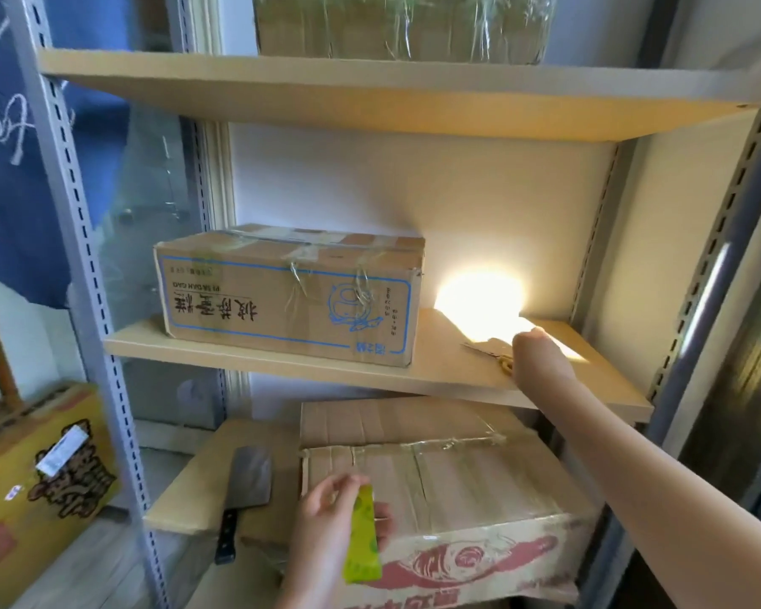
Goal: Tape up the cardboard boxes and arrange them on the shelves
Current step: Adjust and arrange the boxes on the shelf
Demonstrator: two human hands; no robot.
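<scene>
A taped cardboard box with blue print [288, 296] stands on the middle shelf [247, 356], towards its left. Below it, a larger taped box with red print [440, 490] lies on the lower shelf. My left hand [326, 520] holds a yellow-green tape roll [362, 536] over that box's front left corner. My right hand [534, 356] reaches onto the right part of the middle shelf and touches what look like yellow-handled scissors [499, 358]. Its fingers are lost in a bright patch of sunlight.
A cleaver with a black handle [242, 494] lies on the lower shelf left of the red-print box. A plastic-wrapped box [400, 24] sits on the top shelf. A yellow printed box [36, 481] stands on the floor at left. Grey slotted uprights [84, 265] frame the shelves.
</scene>
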